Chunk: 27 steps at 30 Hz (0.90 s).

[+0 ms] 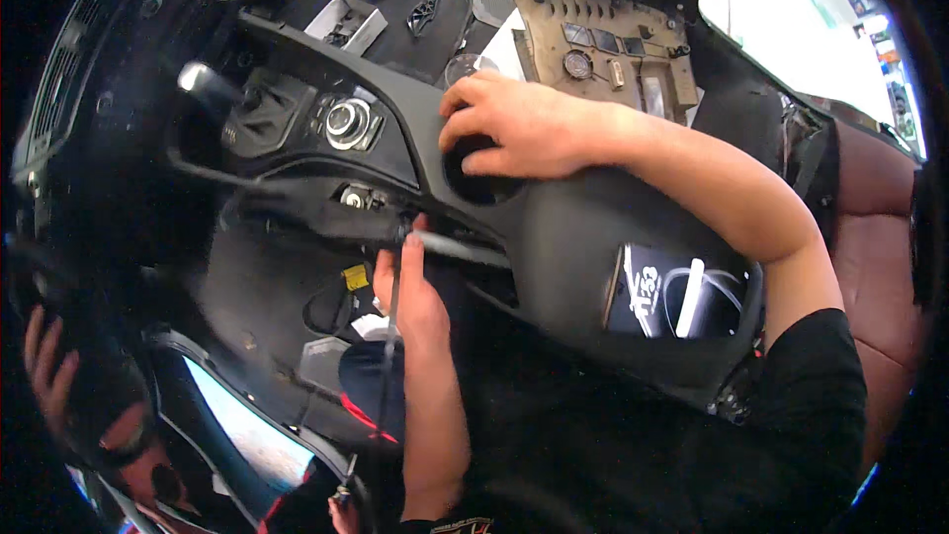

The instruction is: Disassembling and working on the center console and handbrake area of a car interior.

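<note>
the black console [415, 114] runs across mid-view; apart from each other, the right hand [524, 129] curls over its round cup holder [479, 176] and the left hand [420, 302] rises along its near side, beside a pale bar [460, 249]. i cannot tell whether either hand grips anything.

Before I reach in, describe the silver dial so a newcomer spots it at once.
Find the long black console, with the right hand at its round opening. Left of that hand, set into the console's top, is the silver dial. Unlike the dark folded boot to its left, it's round and metallic.
</note>
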### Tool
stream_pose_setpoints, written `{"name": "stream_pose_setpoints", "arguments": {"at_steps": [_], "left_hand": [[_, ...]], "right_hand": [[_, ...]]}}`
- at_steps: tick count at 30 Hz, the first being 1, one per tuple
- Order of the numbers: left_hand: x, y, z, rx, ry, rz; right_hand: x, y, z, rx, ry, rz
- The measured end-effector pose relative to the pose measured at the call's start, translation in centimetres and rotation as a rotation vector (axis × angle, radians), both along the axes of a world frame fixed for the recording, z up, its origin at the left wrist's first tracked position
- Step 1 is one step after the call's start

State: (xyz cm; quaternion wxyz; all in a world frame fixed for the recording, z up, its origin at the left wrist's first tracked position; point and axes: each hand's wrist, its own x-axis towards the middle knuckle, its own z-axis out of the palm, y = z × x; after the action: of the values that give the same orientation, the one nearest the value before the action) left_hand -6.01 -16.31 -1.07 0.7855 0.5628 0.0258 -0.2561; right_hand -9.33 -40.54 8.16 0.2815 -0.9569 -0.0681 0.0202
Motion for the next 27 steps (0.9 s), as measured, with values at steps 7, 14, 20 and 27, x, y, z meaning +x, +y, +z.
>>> {"name": "stream_pose_setpoints", "arguments": {"at_steps": [7,14,20,27], "left_hand": [[1.9,3.0,-1.4,-0.235,0.061,-0.301],[1.3,2.5,-1.8,-0.506,0.335,-0.261],[1.0,1.6,-1.4,-0.520,0.391,-0.199],[0.1,0.8,-0.3,-0.315,0.276,-0.124]], "right_hand": [[-0.1,0.1,-1.6,0.101,-0.096,-0.001],[-0.3,-0.4,-1.4,0.267,-0.012,-0.094],[0.3,-0.3,-1.1,0.249,-0.012,-0.085],[0.0,-0.6,-0.8,0.179,-0.009,-0.089]]}}
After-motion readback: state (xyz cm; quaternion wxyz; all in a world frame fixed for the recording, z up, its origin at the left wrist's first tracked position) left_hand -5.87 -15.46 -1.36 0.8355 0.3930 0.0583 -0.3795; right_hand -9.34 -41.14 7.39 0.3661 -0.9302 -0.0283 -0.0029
